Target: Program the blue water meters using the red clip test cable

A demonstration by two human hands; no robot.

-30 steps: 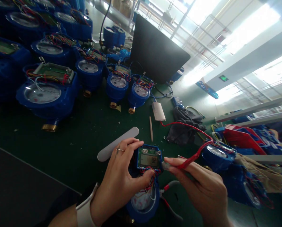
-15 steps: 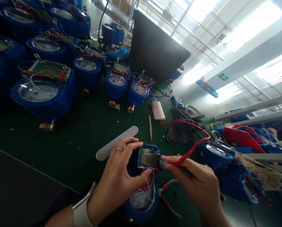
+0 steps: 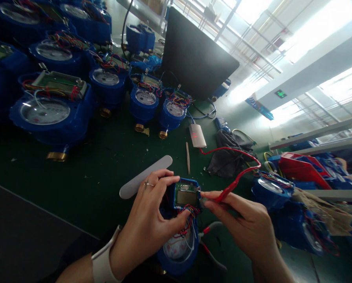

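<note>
My left hand (image 3: pixel 152 216) grips the display housing of a blue water meter (image 3: pixel 178 261), fingers along its top left side and thumb at its lower edge. Inside the housing are a green circuit board and a small grey screen (image 3: pixel 186 197). Thin coloured wires bunch below it, over the meter's round dial. Between the thumb and fingers of my right hand (image 3: pixel 243 220) is the grey tip of a red cable (image 3: pixel 233 184), held against the housing's right side. The exact contact is hidden by my fingertips. That cable runs to a white box (image 3: pixel 197 135) with red lights.
Pliers with red and grey handles (image 3: pixel 213 257) lie beside the meter. A grey flat bar (image 3: pixel 146 176), a wooden stick (image 3: pixel 188 157) and a dark cloth (image 3: pixel 226 153) are on the green table. More blue meters (image 3: pixel 52 114) crowd the left, before a black panel (image 3: pixel 198 55).
Both hands keep nearly the same place on the meter. The screen looks lighter and plainer, and the red lights on the white box show differently. The view has shifted slightly.
</note>
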